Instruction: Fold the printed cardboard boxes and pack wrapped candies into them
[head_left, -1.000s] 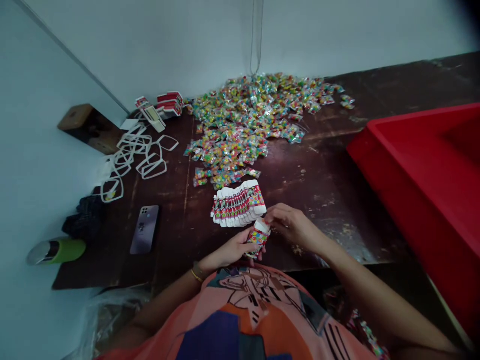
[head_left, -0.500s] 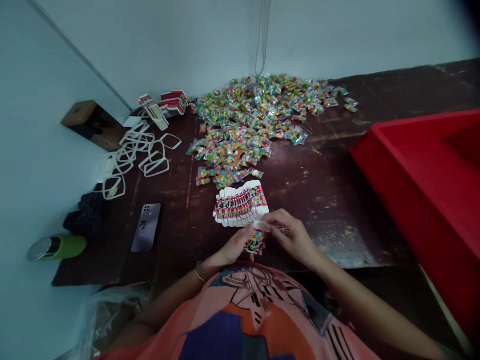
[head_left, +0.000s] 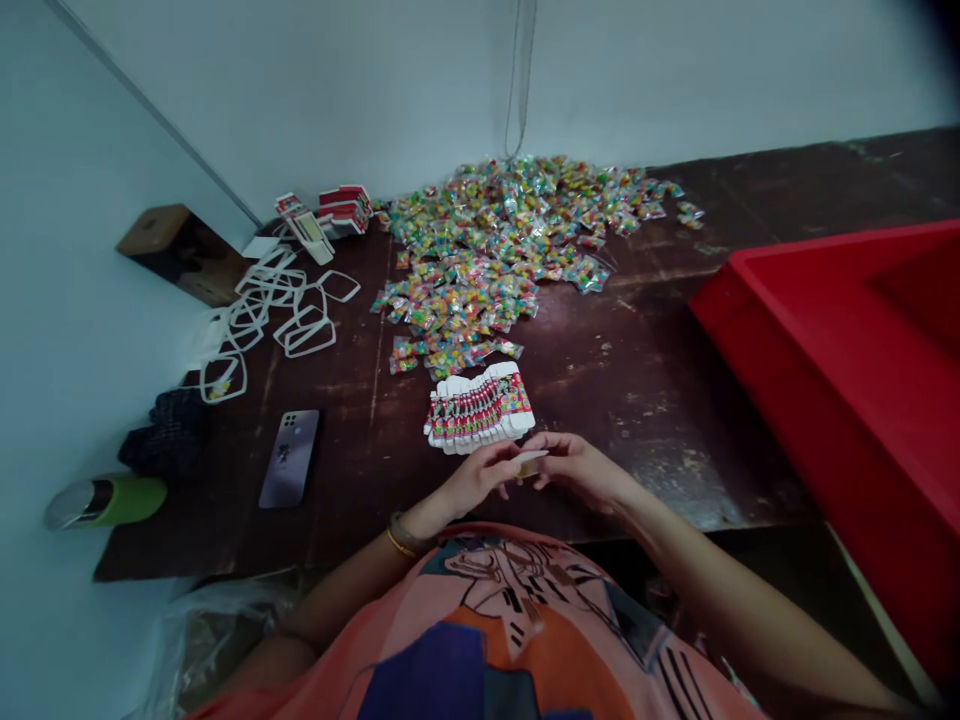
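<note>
Close to the table's front edge, my left hand [head_left: 480, 475] and my right hand [head_left: 581, 468] both hold one small carton [head_left: 531, 460]. Only its pale end and flap show between my fingers; the printed side is turned out of sight. My left fingers close on its left side, my right fingers on its right. Just beyond my hands lies a fanned row of flattened printed cartons [head_left: 476, 410], red and white. Behind that row spreads a large heap of small clear candy packets [head_left: 495, 240], filled with many-coloured sweets.
A big red tray [head_left: 810, 370] stands on the right. To the left are a phone [head_left: 289, 460], a green bottle [head_left: 127, 500], dark cloth [head_left: 166, 435], white band loops [head_left: 311, 335], a brown box [head_left: 187, 255] and carton stacks [head_left: 345, 210]. A cord [head_left: 514, 90] hangs at the wall.
The carton has been tilted, so its printed face is hidden and its pale end shows. My right hand has dropped slightly and now grips the carton's right side.
</note>
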